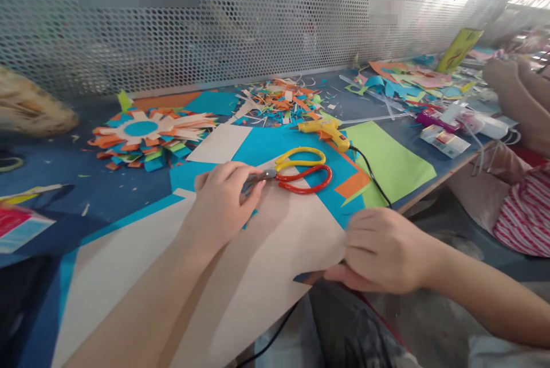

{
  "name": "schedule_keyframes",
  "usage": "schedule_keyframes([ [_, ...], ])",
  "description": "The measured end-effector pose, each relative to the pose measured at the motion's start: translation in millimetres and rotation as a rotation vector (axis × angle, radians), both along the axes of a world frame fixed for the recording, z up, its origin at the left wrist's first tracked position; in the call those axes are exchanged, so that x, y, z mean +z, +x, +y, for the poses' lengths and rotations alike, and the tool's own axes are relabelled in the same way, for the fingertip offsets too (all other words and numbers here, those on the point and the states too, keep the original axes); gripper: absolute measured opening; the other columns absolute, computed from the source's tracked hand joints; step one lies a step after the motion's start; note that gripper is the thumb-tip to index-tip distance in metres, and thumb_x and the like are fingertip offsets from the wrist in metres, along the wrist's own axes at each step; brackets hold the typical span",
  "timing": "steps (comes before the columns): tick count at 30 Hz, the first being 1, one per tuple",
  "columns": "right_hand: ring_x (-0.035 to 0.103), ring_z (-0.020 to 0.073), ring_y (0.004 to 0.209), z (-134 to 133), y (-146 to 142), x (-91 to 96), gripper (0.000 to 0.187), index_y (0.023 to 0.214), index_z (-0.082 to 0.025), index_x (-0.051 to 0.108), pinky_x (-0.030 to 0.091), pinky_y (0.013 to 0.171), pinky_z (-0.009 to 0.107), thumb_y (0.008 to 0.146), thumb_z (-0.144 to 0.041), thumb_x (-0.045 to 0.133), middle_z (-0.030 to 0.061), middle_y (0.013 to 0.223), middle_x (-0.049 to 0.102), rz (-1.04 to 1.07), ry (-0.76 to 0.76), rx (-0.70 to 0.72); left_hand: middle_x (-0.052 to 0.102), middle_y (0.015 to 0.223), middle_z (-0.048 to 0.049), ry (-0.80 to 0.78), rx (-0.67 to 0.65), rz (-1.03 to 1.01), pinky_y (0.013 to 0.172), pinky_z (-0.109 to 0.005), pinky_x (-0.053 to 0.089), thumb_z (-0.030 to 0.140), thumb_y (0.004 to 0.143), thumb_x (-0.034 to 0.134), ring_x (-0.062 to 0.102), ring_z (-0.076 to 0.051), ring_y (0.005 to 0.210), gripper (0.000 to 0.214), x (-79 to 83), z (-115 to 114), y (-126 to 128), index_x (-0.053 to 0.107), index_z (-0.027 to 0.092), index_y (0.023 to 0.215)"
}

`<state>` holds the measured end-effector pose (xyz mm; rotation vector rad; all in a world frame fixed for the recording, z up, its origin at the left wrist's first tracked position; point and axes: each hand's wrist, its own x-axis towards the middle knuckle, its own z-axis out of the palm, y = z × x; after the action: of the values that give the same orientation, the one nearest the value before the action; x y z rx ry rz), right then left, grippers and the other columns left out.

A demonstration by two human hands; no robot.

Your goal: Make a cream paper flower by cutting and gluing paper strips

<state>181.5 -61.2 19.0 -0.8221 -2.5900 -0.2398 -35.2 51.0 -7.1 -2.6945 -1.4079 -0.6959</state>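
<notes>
My left hand (227,199) is closed around the blade end of a pair of scissors (303,179), whose yellow and red handle loops point right. Most of the blades are hidden by the fingers. My right hand (382,250) is a fist at the right edge of a large sheet of white paper (240,293); its curled fingers pinch that edge, which is bent, with a dark gap under it. Blue paper sheets (266,141) lie beneath the white one. Just beyond the scissors rests a yellow glue gun (326,130) with a black cord.
A layered paper flower (141,127) lies at back left, beside a heap of paper scraps (286,98). Light green paper (387,156) reaches the table's right edge. A perforated metal panel (275,24) stands behind. At right, another person's arm (515,93) is near a purple glue gun (438,118).
</notes>
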Motion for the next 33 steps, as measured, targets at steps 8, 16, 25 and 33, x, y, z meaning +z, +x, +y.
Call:
schedule_keyframes([
  [8,0.048,0.0236,0.113,5,-23,-9.2,0.037,0.112,-0.010,0.056,0.040,0.091,0.040,0.089,-0.036,0.041,0.0123,0.119,0.057,-0.102,-0.044,-0.025,0.063,0.095,-0.0080,0.046,-0.022,0.004,0.078,-0.038,0.035,0.028,0.084,0.040,0.056,-0.025,0.096,0.020,-1.6,2,0,0.058,0.021,0.091],
  [16,0.041,0.0083,0.035,1,-3,-5.1,0.047,0.040,-0.018,0.046,0.029,0.038,0.025,0.085,-0.032,0.050,-0.0038,0.039,0.046,0.131,0.003,0.097,0.062,0.092,-0.0059,0.073,-0.001,-0.012,0.076,-0.036,0.034,0.027,0.084,0.043,0.057,-0.023,0.094,0.018,-0.6,3,-2,0.060,0.021,0.087],
  [25,0.055,0.0102,0.059,0,2,-3.8,0.028,0.063,-0.015,0.058,0.039,0.056,0.025,0.088,-0.024,0.048,0.0017,0.064,0.062,0.078,-0.036,0.078,0.063,0.090,-0.0064,0.085,0.005,-0.018,0.075,-0.035,0.034,0.026,0.084,0.043,0.057,-0.022,0.091,0.018,3.3,1,-2,0.060,0.019,0.084],
  [33,0.056,0.0112,0.068,-3,17,16.2,0.018,0.086,-0.015,0.060,0.042,0.072,0.026,0.090,-0.020,0.043,0.0035,0.071,0.063,0.098,-0.302,0.006,0.064,0.091,-0.0046,0.093,0.038,-0.039,0.076,-0.033,0.033,0.026,0.084,0.044,0.058,-0.021,0.093,0.016,4.0,3,-3,0.059,0.021,0.084],
])
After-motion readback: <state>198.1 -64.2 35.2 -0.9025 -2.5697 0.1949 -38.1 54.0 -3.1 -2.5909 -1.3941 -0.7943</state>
